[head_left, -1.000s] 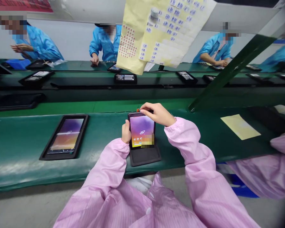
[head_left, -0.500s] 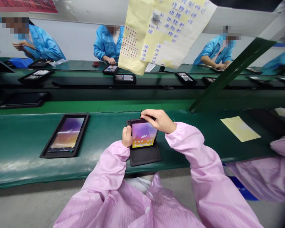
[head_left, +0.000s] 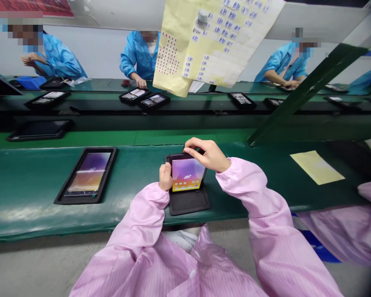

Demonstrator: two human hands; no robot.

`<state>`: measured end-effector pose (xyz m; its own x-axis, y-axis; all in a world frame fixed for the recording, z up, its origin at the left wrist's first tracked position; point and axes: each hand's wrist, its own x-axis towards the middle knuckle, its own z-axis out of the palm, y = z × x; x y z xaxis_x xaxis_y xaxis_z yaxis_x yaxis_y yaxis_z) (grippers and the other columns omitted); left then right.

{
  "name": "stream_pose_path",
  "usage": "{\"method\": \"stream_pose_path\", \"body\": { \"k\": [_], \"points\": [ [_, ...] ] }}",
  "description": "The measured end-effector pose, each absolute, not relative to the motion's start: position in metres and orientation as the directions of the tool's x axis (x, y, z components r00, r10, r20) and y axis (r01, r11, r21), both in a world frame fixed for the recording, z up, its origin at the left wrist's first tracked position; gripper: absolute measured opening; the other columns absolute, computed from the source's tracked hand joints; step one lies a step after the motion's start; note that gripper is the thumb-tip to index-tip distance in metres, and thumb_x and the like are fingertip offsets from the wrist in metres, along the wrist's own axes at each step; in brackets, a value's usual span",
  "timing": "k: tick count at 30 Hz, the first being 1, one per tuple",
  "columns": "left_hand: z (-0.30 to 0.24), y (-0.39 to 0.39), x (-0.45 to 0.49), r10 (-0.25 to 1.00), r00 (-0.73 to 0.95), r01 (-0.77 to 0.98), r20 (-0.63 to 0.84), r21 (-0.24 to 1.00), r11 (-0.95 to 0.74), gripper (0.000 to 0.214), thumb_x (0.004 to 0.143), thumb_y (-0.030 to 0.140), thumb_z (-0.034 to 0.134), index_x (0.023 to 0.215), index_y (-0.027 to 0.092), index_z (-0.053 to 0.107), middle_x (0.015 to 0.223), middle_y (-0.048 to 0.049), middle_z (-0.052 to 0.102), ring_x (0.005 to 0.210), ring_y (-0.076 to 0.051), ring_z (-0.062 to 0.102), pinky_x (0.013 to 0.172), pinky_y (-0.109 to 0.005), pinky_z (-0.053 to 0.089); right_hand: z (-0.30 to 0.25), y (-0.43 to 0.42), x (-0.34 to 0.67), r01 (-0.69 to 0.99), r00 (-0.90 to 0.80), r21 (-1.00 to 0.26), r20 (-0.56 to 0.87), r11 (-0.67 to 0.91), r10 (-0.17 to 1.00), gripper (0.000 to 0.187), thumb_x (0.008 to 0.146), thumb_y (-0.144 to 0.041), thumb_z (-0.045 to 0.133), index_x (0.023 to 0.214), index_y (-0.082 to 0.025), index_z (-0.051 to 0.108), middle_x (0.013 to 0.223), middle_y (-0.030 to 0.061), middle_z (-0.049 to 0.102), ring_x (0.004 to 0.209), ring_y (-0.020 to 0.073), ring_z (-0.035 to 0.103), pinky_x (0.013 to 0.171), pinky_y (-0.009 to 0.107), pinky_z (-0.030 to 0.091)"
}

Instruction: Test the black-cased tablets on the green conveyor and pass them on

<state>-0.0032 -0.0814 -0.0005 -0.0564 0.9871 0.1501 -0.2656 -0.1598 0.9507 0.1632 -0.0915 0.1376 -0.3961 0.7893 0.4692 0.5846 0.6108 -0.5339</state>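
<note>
One blue bin (head_left: pixel 31 82) sits on the far bench (head_left: pixel 102 86) at ten o'clock from the held tablet (head_left: pixel 188 175), with a person in blue (head_left: pixel 63 57) just clockwise of it. The second tablet (head_left: pixel 89 175), its screen lit, lies face up in a black tray (head_left: pixel 77 200) at nine o'clock on the near bench (head_left: pixel 136 165). The left hand (head_left: pixel 165 176) is closed around the held tablet's nine o'clock edge, thumb in front, other fingers hidden. That tablet, lit and tilted up, is above another tray (head_left: pixel 189 202), which shows at six o'clock, lying on the near bench. The right hand (head_left: pixel 206 154) is half curled at the tablet's twelve-to-one o'clock edge, thumb and fingertips close together; whether they grip anything, I cannot tell. Marked sheets (head_left: pixel 216 41) hang just past twelve. A green post (head_left: pixel 306 97) slants at two, a yellow sheet (head_left: pixel 318 167) lies at three, and a neighbour's pink sleeve (head_left: pixel 343 231) shows between three and four.
</note>
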Motion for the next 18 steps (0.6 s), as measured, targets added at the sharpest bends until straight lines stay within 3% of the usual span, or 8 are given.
{"method": "stream_pose_path", "body": {
  "k": [5,12,18],
  "points": [
    [-0.0073,-0.0805,-0.0040,0.979,-0.075,-0.246,0.191,0.948,-0.204,0.054,0.090,0.051,0.047,0.055,0.012,0.058,0.048,-0.0015,0.049,0.047,-0.009,0.043,0.048,-0.025,0.035,0.1361,-0.0910,0.1616,0.596,-0.421,-0.503,0.468,0.626,0.777,0.019,0.093,-0.033,0.048,0.090,-0.021,0.063,0.086,0.0012,0.069,0.075,0.0139,0.062,0.071,0.023,0.043],
    [-0.0075,-0.0786,-0.0028,0.977,-0.080,-0.270,0.197,0.939,-0.212,0.058,0.078,0.068,0.053,0.062,0.014,0.068,0.052,-0.0033,0.058,0.047,-0.013,0.049,0.046,-0.027,0.036,0.1389,-0.0926,0.1631,0.580,-0.406,-0.554,0.438,0.597,0.802,0.020,0.091,-0.037,0.052,0.088,-0.021,0.062,0.083,0.0008,0.068,0.072,0.0135,0.063,0.067,0.023,0.044],
    [-0.0089,-0.0787,-0.0023,0.976,-0.123,-0.321,0.178,0.924,-0.209,0.050,0.079,0.062,0.058,0.069,0.016,0.072,0.055,-0.0026,0.061,0.049,-0.013,0.051,0.048,-0.026,0.037,0.1366,-0.0910,0.1598,0.610,-0.395,-0.514,0.462,0.602,0.794,0.021,0.093,-0.034,0.049,0.088,-0.021,0.064,0.085,0.0010,0.070,0.072,0.0134,0.062,0.067,0.023,0.043]
  ]
}}
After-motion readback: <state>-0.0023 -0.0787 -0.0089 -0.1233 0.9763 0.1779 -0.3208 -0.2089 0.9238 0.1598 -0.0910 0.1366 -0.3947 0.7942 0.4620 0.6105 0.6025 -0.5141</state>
